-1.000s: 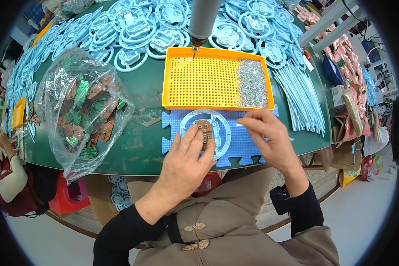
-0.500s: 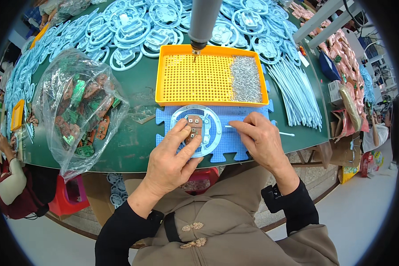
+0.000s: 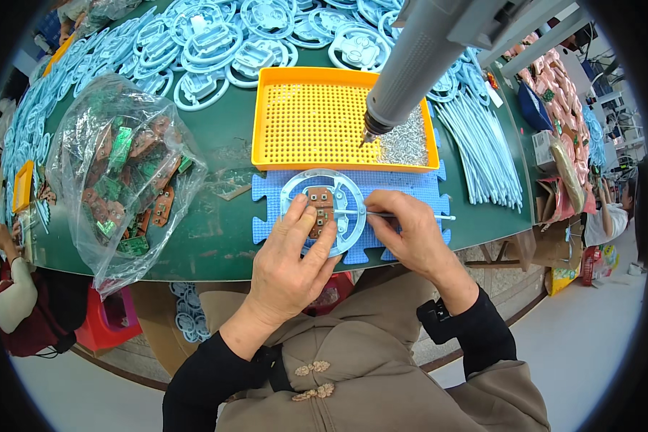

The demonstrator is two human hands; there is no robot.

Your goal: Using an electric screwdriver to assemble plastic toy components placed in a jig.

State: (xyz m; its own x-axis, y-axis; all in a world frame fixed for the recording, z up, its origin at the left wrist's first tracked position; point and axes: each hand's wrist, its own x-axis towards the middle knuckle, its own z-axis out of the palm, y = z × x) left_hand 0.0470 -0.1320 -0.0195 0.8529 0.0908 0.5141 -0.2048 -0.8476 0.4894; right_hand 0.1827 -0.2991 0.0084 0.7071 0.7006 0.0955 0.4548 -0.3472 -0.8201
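A light-blue plastic steering-wheel-shaped part (image 3: pixel 324 174) lies on a blue foam mat (image 3: pixel 263 189) in front of me. Set in its middle is a brown circuit board (image 3: pixel 320 195) with small square buttons. My left hand (image 3: pixel 288 263) grips the wheel part, its fingertips pressing on the board and the near-left rim. Between thumb and fingers, my right hand (image 3: pixel 414 234) pinches a thin light-blue plastic rod (image 3: pixel 426 216). The rod's left end reaches over the wheel's right rim to the board's edge; its other end sticks out to the right.
A grey power screwdriver (image 3: pixel 410 75) hangs over a yellow perforated tray (image 3: pixel 309 122) with screws (image 3: pixel 409 140) at its right. Blue rods (image 3: pixel 482 155) lie to the right. A clear bag of circuit boards (image 3: pixel 151 237) sits left. Wheel parts (image 3: pixel 209 39) pile up behind.
My right hand has moved left with the rod, bringing its end onto the wheel part. The screwdriver has swung right, over the tray's screws.
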